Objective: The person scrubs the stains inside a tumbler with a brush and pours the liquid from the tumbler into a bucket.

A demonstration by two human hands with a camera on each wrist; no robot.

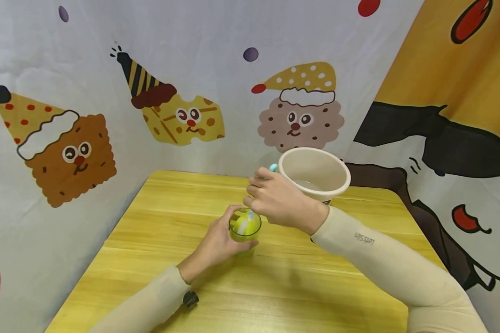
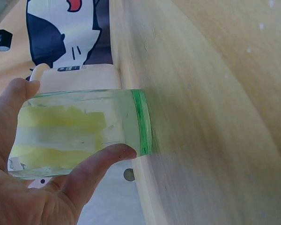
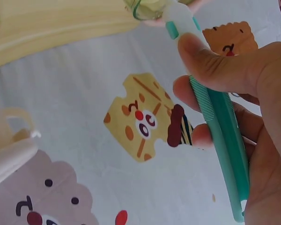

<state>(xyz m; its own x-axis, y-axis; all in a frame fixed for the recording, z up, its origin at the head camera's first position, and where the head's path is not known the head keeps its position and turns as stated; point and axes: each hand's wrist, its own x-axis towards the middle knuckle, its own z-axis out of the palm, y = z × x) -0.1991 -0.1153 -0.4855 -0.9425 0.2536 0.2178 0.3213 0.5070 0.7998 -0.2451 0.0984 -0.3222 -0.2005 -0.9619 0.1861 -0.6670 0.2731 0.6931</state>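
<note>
A table (image 1: pixel 283 277) at lower centre stands in a corner draped with cartoon-printed cloth (image 1: pixel 216 69) across the upper frame; whether home or studio cannot be told.

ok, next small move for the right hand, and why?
Probably ease the brush slightly deeper: its yellow head appears to stop short of the green base of the glass, while the right hand grips the brush and the left hand holds the glass.

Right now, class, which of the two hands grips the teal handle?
The right hand, curled round the teal handle; the left hand holds the glass.
</note>
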